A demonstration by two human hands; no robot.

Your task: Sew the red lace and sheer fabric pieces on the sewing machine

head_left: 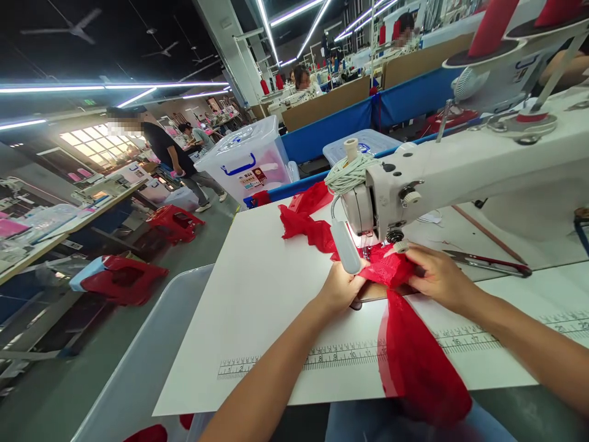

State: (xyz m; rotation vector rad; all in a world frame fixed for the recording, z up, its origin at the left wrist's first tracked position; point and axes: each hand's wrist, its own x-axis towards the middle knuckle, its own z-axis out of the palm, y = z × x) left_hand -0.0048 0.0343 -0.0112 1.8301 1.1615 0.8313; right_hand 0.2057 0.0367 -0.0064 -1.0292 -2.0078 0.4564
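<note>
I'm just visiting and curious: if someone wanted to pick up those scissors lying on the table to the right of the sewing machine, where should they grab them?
Probably by the red handles at the right end of the scissors, coming from the right; the blades point left toward the right hand and red lace fabric.

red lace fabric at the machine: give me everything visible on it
The red lace fabric is one long, thin, partly see-through strip. It lies bunched under the sewing machine head at the needle, trails crumpled behind the machine toward the table's far edge, and hangs forward over the printed ruler off the near edge. The left hand and right hand press it flat on either side.
</note>
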